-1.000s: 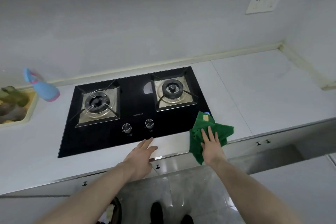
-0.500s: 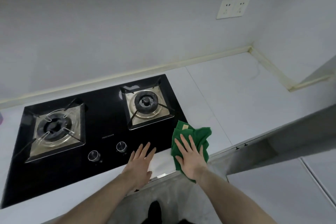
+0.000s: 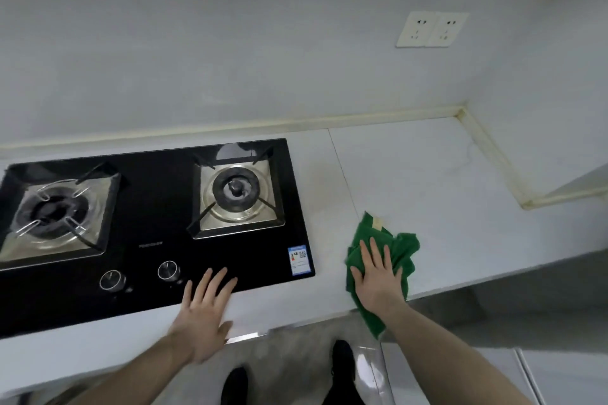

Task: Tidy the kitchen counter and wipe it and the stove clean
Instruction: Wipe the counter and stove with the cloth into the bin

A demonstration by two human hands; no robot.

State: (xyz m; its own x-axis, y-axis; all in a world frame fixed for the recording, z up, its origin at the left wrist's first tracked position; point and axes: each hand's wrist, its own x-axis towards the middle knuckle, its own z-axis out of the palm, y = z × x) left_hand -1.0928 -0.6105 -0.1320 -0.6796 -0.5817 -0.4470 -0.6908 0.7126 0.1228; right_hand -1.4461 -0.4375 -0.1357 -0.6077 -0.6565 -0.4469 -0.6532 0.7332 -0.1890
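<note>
Under your right hand (image 3: 378, 279) green cloth (image 3: 399, 251), fingers spread flat pressing it on counter (image 3: 427, 181) near front edge, left hand (image 3: 204, 312) flat, fingertips on stove (image 3: 158, 207) left of cloth, w/ nothing held.

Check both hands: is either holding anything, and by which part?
Nothing is gripped. The right hand presses flat on the middle of the green cloth; the left hand rests open at the stove front edge.

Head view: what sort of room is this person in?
Most likely a home kitchen: a two-burner gas stove is set into a white counter, a wall socket sits above, and the right hand presses a green cloth.
</note>
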